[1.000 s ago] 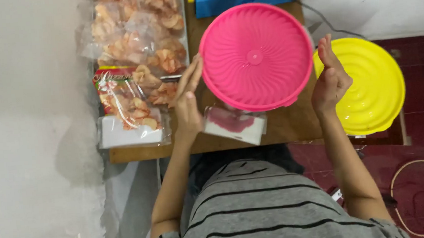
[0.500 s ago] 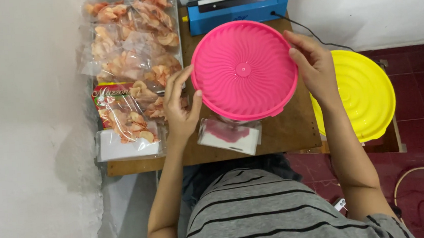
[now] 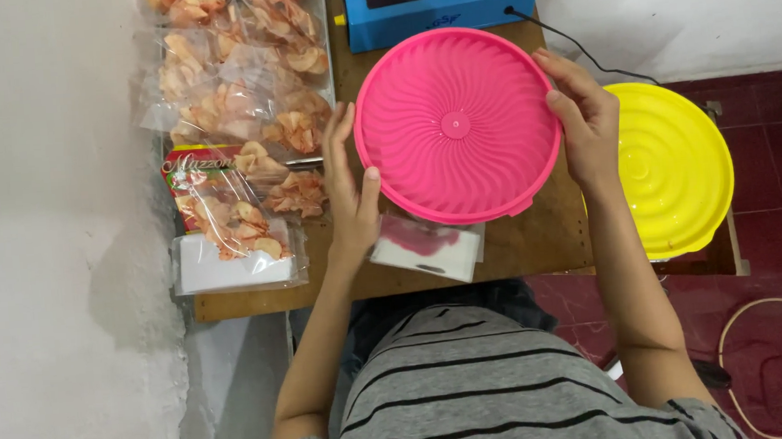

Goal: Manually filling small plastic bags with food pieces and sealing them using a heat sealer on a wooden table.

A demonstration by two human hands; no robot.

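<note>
A round pink ribbed lid (image 3: 456, 125) lies over the wooden table (image 3: 539, 241), held at both sides. My left hand (image 3: 350, 187) grips its left rim, thumb on top. My right hand (image 3: 584, 116) holds its right rim, fingers curled over the edge. A small clear bag with a pink and white label (image 3: 428, 247) lies on the table just under the lid's near edge, beside my left wrist.
Several clear bags of orange chips (image 3: 237, 93) are piled on the table's left side. A blue heat sealer (image 3: 444, 0) stands at the far edge. A yellow round lid (image 3: 672, 165) sits to the right over the red tiled floor. A cable (image 3: 767, 349) loops there.
The pink lid has come down from a tilted, raised position to lie lower and flatter over the table. Both hands closed onto its rim.
</note>
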